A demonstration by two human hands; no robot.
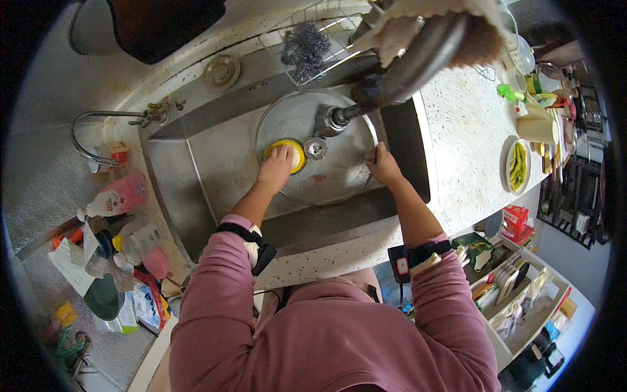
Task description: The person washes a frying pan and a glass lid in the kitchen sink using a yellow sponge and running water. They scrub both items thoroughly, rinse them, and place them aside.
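Observation:
In the metal sink (228, 137) lies a large round clear glass disc (339, 173), a lid or a turntable plate; I cannot tell which. My left hand (277, 168) presses a round yellow scrubbing pad (296, 155) with a dark edge onto the left part of the glass. Its fingers are closed over the pad. On the right, my right hand (384, 166) grips the rim of the disc, thumb and fingers around the edge. A round metal piece (315, 148) shows at the middle of the glass; whether it is a knob or the drain beneath is unclear.
A dark faucet (398, 75) with a cloth (444, 26) over it reaches above the sink. Behind stands a wire rack (333, 39) holding a steel wool scourer (305, 51). Bottles (117, 196) crowd the left side. A plate of green food (516, 167) sits right; below is an open drawer (522, 294).

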